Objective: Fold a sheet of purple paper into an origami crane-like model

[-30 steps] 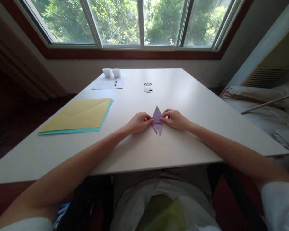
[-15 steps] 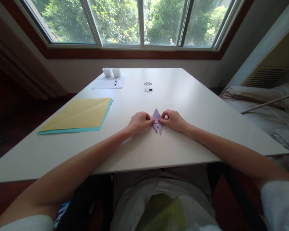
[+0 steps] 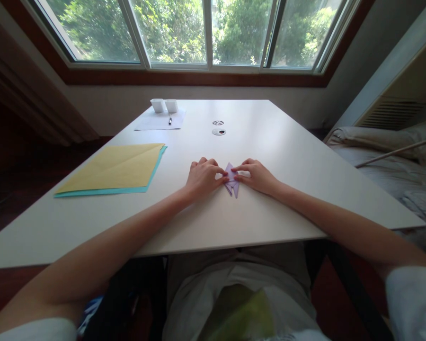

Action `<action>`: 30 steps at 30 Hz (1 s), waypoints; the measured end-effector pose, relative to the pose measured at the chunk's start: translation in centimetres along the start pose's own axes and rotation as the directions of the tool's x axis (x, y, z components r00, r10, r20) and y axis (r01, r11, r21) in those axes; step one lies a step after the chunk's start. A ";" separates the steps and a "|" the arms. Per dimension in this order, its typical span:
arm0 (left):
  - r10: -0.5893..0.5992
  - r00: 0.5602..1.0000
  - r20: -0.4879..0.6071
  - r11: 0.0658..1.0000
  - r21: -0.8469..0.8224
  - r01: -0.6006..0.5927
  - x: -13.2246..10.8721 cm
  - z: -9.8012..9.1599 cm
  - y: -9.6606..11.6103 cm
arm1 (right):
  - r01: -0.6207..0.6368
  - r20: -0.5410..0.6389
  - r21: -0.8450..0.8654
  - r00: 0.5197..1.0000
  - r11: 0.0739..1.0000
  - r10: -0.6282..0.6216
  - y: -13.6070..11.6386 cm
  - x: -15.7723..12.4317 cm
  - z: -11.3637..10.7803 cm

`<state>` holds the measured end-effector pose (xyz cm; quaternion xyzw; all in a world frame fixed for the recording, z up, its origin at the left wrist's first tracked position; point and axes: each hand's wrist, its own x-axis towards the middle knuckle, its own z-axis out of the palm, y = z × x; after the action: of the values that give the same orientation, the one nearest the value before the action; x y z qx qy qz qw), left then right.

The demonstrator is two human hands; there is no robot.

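A small folded purple paper (image 3: 230, 178) lies near the middle of the front part of the white table, its point towards the window and two narrow tips towards me. My left hand (image 3: 206, 178) pinches its left edge between thumb and index finger, the other fingers raised and bent. From the right, my right hand (image 3: 255, 176) grips the opposite edge, index finger near the upper point and thumb lower down. Fingertips cover parts of both sides of the paper.
Yellow (image 3: 117, 166) and turquoise (image 3: 138, 190) sheets lie stacked on the table's left. Behind them, a white sheet (image 3: 156, 122) bears a pen (image 3: 170, 121) and two white containers (image 3: 164, 105). Round fittings (image 3: 218, 132) sit in the white table (image 3: 287, 156).
Both index fingers have moved from curled positions towards the upper part of the purple paper. My left hand's fingers have lifted and spread a little.
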<state>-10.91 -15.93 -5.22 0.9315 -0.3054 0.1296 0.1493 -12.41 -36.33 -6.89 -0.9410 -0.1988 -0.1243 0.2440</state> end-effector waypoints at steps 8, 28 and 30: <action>-0.001 0.991 0.132 0.999 -0.044 0.007 0.4 -0.9 -0.5 | 0.030 0.096 0.030 0.995 0.999 -0.033 0.9 0.4 -0.3; 0.313 0.944 0.106 0.905 -0.335 -0.262 -0.1 -0.4 -2.4 | 0.454 0.079 -0.057 0.890 0.889 -0.449 0.0 -0.2 -2.1; 0.284 0.953 0.102 0.896 -0.382 -0.226 0.0 -0.6 -2.3 | 0.414 -0.007 -0.013 0.910 0.910 -0.414 -0.4 -0.3 -2.3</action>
<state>-9.59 -13.91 -5.15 0.8462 -0.4545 0.0162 0.2776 -13.17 -37.28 -4.85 -0.8782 -0.3920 -0.1787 0.2077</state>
